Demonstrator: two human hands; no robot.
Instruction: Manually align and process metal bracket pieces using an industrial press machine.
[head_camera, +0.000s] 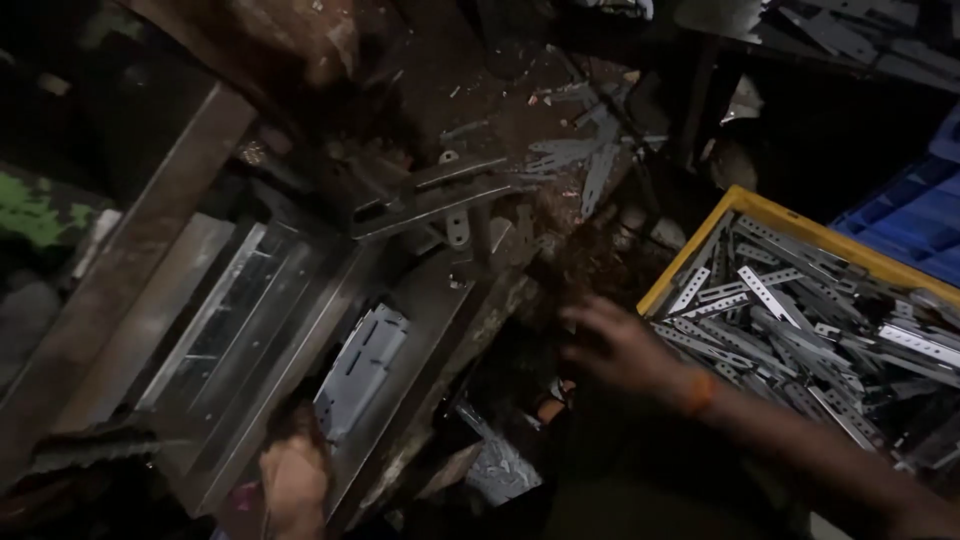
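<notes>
1. Left hand (293, 478): low in the view, at the near end of the press bed (250, 330). It rests just beside a pale slotted metal plate (360, 368) lying in the bed's channel; whether the fingers are closed on the plate's near edge cannot be told (too dark).
2. Right hand (615, 345): open, fingers spread, blurred, hovering near the corner of the yellow crate (700, 250); it holds nothing visible. An orange band (700, 392) sits at the wrist.
3. Slotted metal strips (800, 320): heaped loose and crisscrossed inside the yellow crate.
4. Blue crate (915, 215): just beyond the yellow one, at the right edge.
5. Scrap offcuts (580, 150): strewn on the dark surface above the press.
6. Handling note (a judgement): picking one strip from the tangle probably goes best by an exposed end, lifted along its length so neighbours do not snag; the plate should sit flat and square in the channel, fingers clear of the tooling.
</notes>
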